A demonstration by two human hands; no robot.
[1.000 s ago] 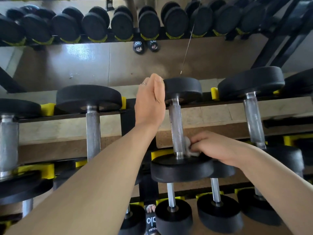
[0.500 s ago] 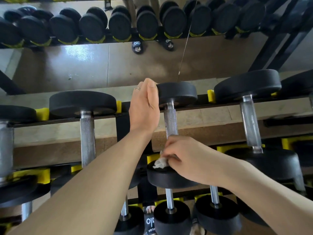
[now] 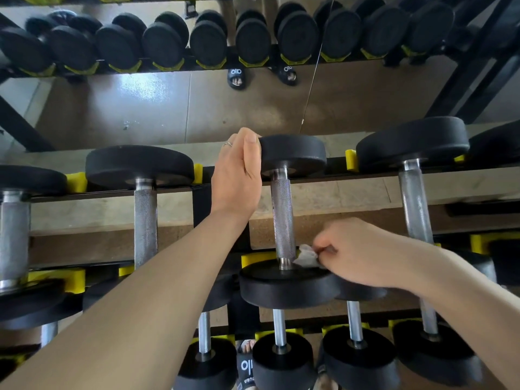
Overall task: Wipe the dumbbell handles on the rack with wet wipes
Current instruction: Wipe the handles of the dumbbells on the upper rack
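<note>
A black dumbbell with a knurled steel handle [image 3: 282, 212] lies on the upper rack tier in front of me. My left hand [image 3: 237, 175] grips the far weight head [image 3: 294, 153] from the left, thumb on its rim. My right hand [image 3: 363, 251] pinches a small crumpled white wet wipe [image 3: 306, 256] against the lower end of the handle, just above the near weight head [image 3: 287, 288].
More dumbbells lie to the left [image 3: 145, 218] and right [image 3: 415, 204] on the same tier, in yellow cradles [image 3: 74, 182]. Smaller dumbbells [image 3: 280, 358] fill the lower tier. A mirror behind reflects a row of dumbbells [image 3: 208, 43] and sandalled feet.
My right hand with the wipe went from the handle's right side round to its front and left, then back to the right at the bottom end. My left hand kept its grip.
</note>
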